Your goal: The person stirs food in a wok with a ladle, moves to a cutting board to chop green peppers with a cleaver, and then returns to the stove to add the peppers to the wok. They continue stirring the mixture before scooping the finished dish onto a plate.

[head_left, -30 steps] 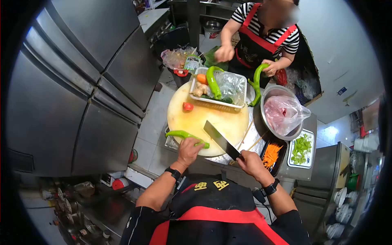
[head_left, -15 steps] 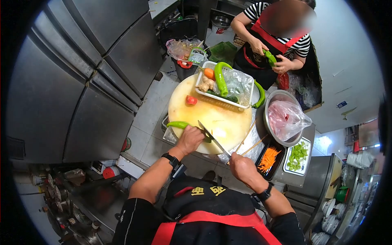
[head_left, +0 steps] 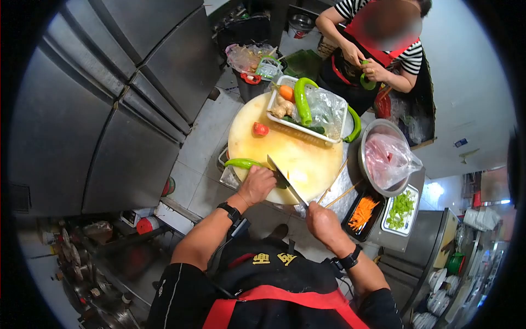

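On the round cutting board (head_left: 246,131), my left hand (head_left: 257,185) is closed over a long green pepper (head_left: 241,163), whose one end sticks out to the left. My right hand (head_left: 323,221) grips the handle of a kitchen knife (head_left: 289,182). The blade slants up and left across the board, its flat side close to my left fingertips. My hand and the blade hide the pepper's other end. A red piece of vegetable (head_left: 261,129), perhaps tomato, lies farther up the board.
A white basket (head_left: 298,129) with a pepper, carrot and ginger overlaps the board's far side. Right of it stand a metal bowl (head_left: 364,159) with a plastic bag, a black tray of carrot strips (head_left: 363,214) and a white tray of chopped greens (head_left: 401,211). A co-worker (head_left: 364,66) handles green peppers opposite.
The view has shifted slightly, moving the board and basket a little. My hands keep nearly the same hold on knife and pepper. The co-worker's hands have come closer together around the pepper.
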Demonstrator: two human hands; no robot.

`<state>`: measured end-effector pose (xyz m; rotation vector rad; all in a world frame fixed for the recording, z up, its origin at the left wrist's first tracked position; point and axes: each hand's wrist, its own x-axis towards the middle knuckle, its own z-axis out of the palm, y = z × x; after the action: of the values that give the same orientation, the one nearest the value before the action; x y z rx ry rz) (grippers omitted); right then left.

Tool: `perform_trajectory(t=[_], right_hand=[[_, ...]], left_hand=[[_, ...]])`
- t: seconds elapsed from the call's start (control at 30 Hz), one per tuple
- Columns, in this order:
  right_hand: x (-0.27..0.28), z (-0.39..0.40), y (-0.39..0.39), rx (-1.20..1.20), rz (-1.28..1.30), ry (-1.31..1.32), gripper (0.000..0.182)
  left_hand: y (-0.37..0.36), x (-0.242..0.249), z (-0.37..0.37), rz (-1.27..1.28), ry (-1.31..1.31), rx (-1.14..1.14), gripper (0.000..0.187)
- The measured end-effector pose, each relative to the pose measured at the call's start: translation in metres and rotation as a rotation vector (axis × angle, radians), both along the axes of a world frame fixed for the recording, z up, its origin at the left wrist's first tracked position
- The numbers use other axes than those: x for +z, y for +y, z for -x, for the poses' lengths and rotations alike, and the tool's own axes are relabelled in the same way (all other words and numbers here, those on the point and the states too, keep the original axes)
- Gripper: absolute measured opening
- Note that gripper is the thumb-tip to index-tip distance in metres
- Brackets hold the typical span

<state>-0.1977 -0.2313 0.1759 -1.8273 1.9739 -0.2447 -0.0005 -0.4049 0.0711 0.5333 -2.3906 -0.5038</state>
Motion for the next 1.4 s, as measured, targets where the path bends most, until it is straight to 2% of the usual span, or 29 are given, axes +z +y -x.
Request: perform_trajectory(t=[0.07,0.17,0.3,0.4,0.53,0.7,0.8,0.97,1.1,1.17,1.27,1.37,1.4], right_hand=[[0.029,0.004,-0.009,0.027,-0.060,-0.013,0.010],[0.009,-0.002,-0.004,-0.011,-0.100,0.001,0.010],[-0.017,-0.008,-0.005,-0.034,-0.003,-0.031,0.010],[0.022,-0.004,-0.013,-0.008,-0.057,-0.027,0.010],[0.001,-0.013,-0.005,-0.043,-0.107,-0.015,0.010],[-0.012,-0.007,-0.010,-0.037,0.056,-0.060,0.010],[-0.006,-0.001,-0.007,-0.014,-0.005,-0.011,0.011],[-0.009,-0.012,-0.013,-0.085,-0.089,-0.092,0.011],[0.009,-0.010,-0.015,-0.060,-0.079,-0.095,0.011],[0.023,-0.009,-0.017,-0.039,-0.084,-0.086,0.011],[-0.013,-0.015,-0.010,-0.052,-0.103,-0.074,0.011],[-0.013,-0.017,-0.011,-0.028,-0.066,-0.059,0.011],[-0.022,-0.013,-0.011,-0.017,-0.059,-0.055,0.010]], left_hand=[[-0.005,0.002,0.004,-0.005,0.016,-0.003,0.015],[-0.003,-0.002,0.000,-0.019,0.009,0.000,0.015],[-0.006,0.000,0.001,-0.026,0.000,0.008,0.015],[-0.007,-0.003,0.001,-0.030,0.010,-0.006,0.015],[-0.004,0.000,-0.002,-0.042,0.013,-0.025,0.014],[-0.005,0.003,-0.014,-0.075,-0.040,-0.090,0.012],[-0.016,0.012,-0.007,-0.071,0.002,-0.104,0.013],[-0.017,0.011,-0.012,-0.095,-0.057,-0.112,0.012],[-0.019,0.018,-0.008,-0.155,0.060,-0.073,0.013],[-0.023,0.010,-0.011,-0.140,0.007,-0.097,0.014],[-0.020,0.009,-0.017,-0.094,-0.082,-0.108,0.013],[-0.021,0.026,-0.019,0.042,-0.237,-0.045,0.008],[-0.018,0.027,-0.022,0.009,-0.156,-0.056,0.008]])
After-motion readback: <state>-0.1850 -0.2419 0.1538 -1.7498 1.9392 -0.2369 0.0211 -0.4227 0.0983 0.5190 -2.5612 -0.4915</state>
